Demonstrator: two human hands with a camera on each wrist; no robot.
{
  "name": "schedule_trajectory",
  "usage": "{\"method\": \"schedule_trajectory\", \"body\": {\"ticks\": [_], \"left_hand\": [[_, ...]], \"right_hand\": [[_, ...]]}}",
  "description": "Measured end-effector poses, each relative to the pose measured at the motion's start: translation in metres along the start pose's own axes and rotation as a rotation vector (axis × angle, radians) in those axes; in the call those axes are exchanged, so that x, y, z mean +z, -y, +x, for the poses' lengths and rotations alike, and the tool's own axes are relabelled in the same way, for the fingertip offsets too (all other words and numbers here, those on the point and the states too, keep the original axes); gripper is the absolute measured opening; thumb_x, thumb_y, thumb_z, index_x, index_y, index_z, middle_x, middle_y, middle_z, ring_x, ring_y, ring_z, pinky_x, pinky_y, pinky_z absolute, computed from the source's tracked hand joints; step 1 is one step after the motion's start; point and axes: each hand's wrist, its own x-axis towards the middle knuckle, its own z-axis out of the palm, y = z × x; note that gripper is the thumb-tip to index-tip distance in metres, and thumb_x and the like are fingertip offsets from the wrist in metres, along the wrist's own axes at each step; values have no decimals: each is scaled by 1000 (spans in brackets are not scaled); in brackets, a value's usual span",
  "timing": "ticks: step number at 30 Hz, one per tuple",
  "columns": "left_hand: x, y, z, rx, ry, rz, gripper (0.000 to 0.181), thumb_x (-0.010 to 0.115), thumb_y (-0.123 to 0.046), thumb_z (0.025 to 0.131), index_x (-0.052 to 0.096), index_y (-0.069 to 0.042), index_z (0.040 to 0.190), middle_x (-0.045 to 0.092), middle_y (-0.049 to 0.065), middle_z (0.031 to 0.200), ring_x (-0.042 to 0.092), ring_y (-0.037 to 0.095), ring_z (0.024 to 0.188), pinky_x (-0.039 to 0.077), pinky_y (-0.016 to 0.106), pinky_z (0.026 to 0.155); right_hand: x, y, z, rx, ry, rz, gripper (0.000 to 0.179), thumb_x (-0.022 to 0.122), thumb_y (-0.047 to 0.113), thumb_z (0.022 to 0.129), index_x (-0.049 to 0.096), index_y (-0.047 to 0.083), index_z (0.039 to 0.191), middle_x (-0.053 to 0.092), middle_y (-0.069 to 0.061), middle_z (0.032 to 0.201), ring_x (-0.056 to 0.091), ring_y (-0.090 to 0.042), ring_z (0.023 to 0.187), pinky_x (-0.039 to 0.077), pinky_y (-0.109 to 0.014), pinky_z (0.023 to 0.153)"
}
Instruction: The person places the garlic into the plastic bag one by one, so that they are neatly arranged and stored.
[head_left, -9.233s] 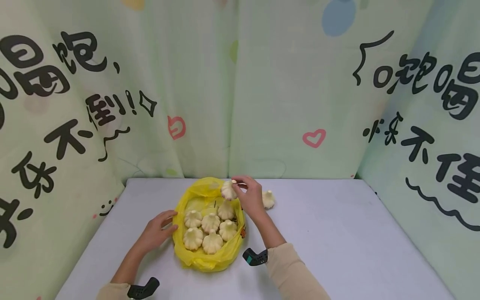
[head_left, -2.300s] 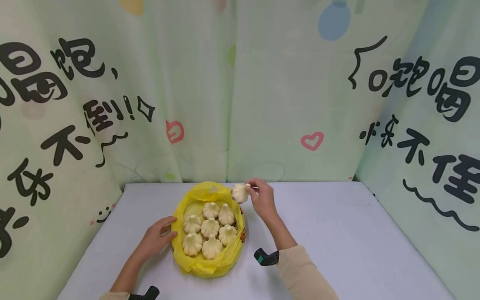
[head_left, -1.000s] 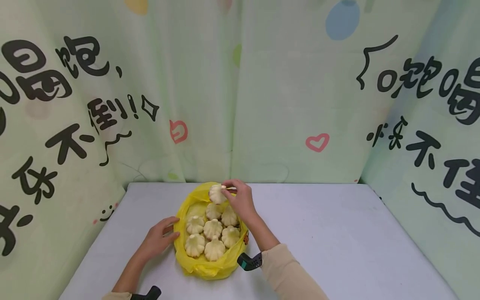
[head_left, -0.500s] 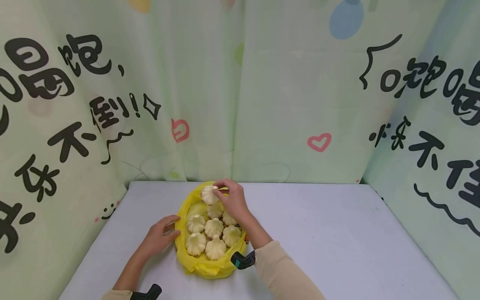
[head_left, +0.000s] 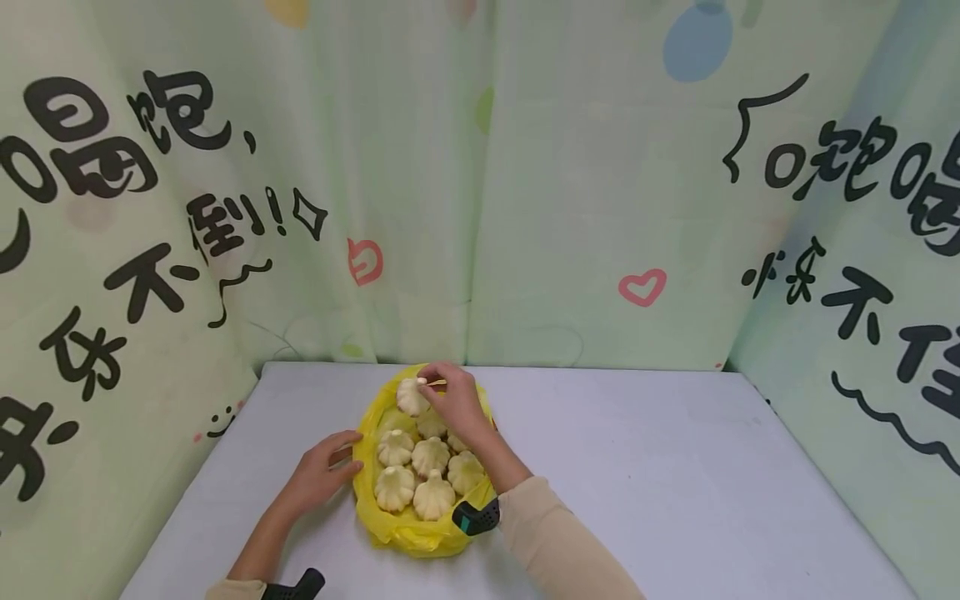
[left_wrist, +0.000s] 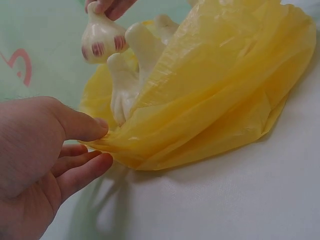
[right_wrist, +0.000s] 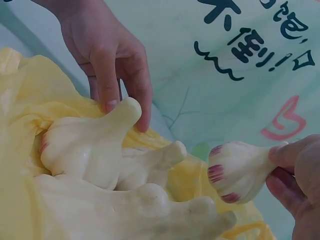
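Note:
A yellow plastic bag [head_left: 420, 543] stands with its mouth rolled wide, several whitish garlic bulbs [head_left: 431, 457] sitting inside. My left hand [head_left: 318, 475] is at the bag's left side; in the left wrist view its thumb [left_wrist: 90, 127] and fingers pinch the thin plastic rim. Over the far part of the bag, my right hand [head_left: 456, 404] holds one garlic bulb [head_left: 410, 397] by its stem between thumb and fingertips. Purple streaks mark the underside of this held garlic bulb [right_wrist: 237, 172] in the right wrist view. The right hand and forearm partly cover bulbs at the far right.
The bag rests on a white tabletop [head_left: 637, 483], nearer its far edge. Pale green curtains [head_left: 555, 183] with black lettering enclose the table at the back and both sides. A dark device [head_left: 476, 517] is strapped at the right wrist, another [head_left: 296, 585] at the left.
The bulb on the table to the bag's right is gone from there. Another bulb was put in the bag. Lately my right hand carried its bulb leftward over the bag; the left hand stayed.

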Motion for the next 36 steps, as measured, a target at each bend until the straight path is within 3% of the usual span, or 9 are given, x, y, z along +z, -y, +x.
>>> {"method": "schedule_trajectory", "body": {"ticks": [11, 18, 36], "left_hand": [[3, -1, -2, 6, 0, -8, 44, 63, -9, 92, 53, -4, 135, 46, 22, 144, 51, 42, 128, 51, 46, 100], [2, 1, -1, 6, -7, -6, 44, 63, -9, 92, 53, -4, 135, 46, 22, 144, 52, 42, 127, 50, 46, 100], [2, 6, 1, 19, -15, -8, 43, 64, -9, 92, 54, -4, 134, 49, 21, 142, 54, 40, 126, 50, 45, 101]], "right_hand": [[16, -7, 0, 43, 34, -4, 12, 65, 8, 91, 67, 5, 102, 69, -10, 104, 66, -22, 98, 59, -30, 85], [23, -9, 5, 8, 50, -14, 13, 65, 4, 90, 67, 1, 102, 69, -13, 103, 67, -26, 98, 60, -31, 83], [38, -9, 12, 70, 143, -14, 16, 61, 4, 93, 67, -1, 107, 68, -12, 108, 65, -25, 101, 58, -32, 88]]}}
